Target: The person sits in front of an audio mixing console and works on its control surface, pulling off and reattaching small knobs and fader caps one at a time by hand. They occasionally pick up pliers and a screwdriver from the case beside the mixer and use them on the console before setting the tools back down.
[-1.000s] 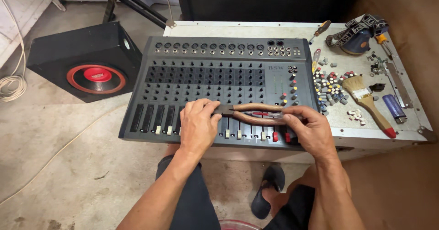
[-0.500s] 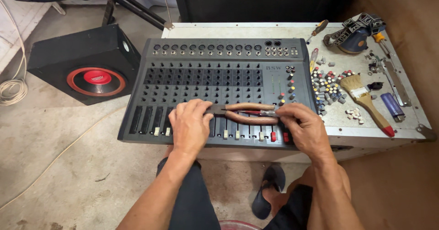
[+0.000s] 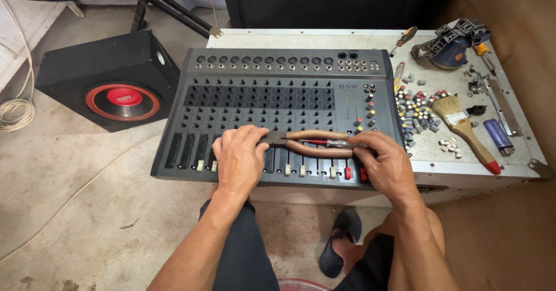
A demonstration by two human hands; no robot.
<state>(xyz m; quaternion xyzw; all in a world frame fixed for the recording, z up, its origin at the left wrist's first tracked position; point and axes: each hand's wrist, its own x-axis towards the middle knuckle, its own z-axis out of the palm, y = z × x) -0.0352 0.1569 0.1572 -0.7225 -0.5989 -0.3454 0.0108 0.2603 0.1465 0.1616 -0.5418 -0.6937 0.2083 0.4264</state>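
A grey audio mixer (image 3: 278,88) lies on a white table, its faders toward me. Across the fader row lie pliers (image 3: 315,143) with brown handles. My left hand (image 3: 238,156) covers the jaw end of the pliers and presses on the faders there. My right hand (image 3: 385,162) holds the handle ends, together with a thin red-and-clear screwdriver (image 3: 324,143) lying between the handles. The jaws are hidden under my left fingers.
A heap of small knobs (image 3: 417,114), a paintbrush (image 3: 466,132), a blue lighter (image 3: 498,136), a headlamp (image 3: 452,45) and a screwdriver (image 3: 403,39) lie on the table (image 3: 440,152) right of the mixer. A black speaker box (image 3: 110,79) stands on the floor at left.
Both hands with the pliers have shifted slightly left along the fader row. The grip looks the same.
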